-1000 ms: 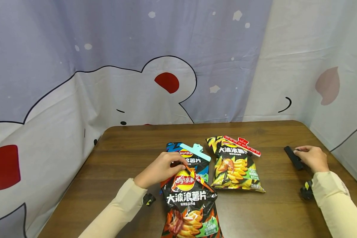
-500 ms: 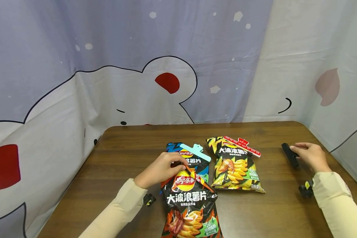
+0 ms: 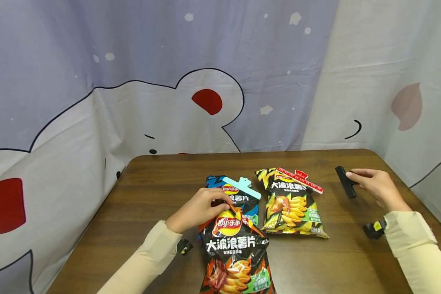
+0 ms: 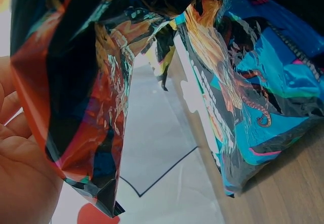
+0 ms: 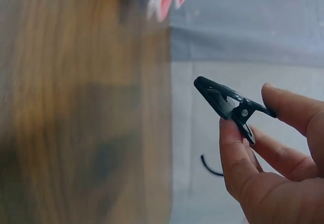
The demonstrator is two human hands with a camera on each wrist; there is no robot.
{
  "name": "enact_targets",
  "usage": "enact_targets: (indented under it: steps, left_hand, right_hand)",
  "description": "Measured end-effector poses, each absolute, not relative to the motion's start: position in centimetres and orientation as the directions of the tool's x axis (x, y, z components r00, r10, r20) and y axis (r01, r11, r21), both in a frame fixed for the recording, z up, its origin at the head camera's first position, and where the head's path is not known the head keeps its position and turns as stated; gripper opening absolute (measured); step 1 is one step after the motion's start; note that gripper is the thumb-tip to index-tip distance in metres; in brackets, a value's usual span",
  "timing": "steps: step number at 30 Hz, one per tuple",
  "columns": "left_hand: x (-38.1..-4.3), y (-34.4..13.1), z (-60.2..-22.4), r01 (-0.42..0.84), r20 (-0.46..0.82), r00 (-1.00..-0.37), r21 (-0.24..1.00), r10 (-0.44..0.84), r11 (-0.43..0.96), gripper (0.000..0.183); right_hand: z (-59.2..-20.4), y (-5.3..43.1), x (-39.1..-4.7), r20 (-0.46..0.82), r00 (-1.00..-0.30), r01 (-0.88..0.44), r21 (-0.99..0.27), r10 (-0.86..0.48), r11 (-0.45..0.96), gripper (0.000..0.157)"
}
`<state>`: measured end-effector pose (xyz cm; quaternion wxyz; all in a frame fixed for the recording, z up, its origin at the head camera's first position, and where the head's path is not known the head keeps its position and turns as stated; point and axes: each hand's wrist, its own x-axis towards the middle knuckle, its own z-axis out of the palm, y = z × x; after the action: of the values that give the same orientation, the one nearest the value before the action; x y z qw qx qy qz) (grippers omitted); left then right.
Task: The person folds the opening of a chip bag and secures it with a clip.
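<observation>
In the head view my left hand point(image 3: 202, 208) pinches the top edge of a black and red-orange chip bag point(image 3: 235, 253), its top folded over at an angle. The left wrist view shows the back of that bag point(image 4: 96, 112) beside my palm. At the right my right hand point(image 3: 380, 185) holds a black bag clip point(image 3: 346, 182) above the table. In the right wrist view, thumb and fingers pinch the handles of this clip point(image 5: 230, 105), whose long jaws look closed.
Behind the held bag lies a blue chip bag point(image 3: 214, 182) with a light-blue clip point(image 3: 242, 187) across its top. A yellow and black chip bag point(image 3: 290, 208) with a red clip point(image 3: 300, 179) lies right of it. All are on a wooden table point(image 3: 150, 192) before a curtain.
My right hand has lifted the black clip off the table and moved it left and a little up. The left hand and the chip bags have stayed in place.
</observation>
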<state>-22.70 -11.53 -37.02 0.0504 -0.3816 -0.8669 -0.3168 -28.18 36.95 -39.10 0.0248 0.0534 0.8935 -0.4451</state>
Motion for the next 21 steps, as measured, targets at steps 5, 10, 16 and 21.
enact_targets:
  steps: [5, 10, 16, 21]
  left_hand:
    - [-22.6, -11.5, -36.8, 0.700, 0.338, -0.698, 0.509, 0.631, 0.502, 0.010]
    - [-22.6, -11.5, -36.8, 0.699, 0.336, -0.699, 0.507, 0.632, 0.503, 0.010]
    - [-22.6, -11.5, -36.9, 0.698, 0.333, -0.700, 0.508, 0.632, 0.505, 0.011]
    - [-22.6, -11.4, -36.8, 0.699, 0.335, -0.699, 0.510, 0.632, 0.501, 0.011]
  right_hand:
    - [-38.1, 35.6, -28.0, -0.087, -0.996, 0.091, -0.817, 0.035, 0.570, 0.077]
    - [-37.4, 34.2, -27.5, -0.050, -0.999, 0.040, -0.865, -0.006, 0.500, 0.059]
    - [-36.6, 32.6, -26.8, -0.017, -0.999, -0.005, -0.875, -0.041, 0.483, 0.034]
    - [-35.9, 31.2, -26.3, -0.008, -0.998, -0.029, -0.851, -0.069, 0.524, 0.056]
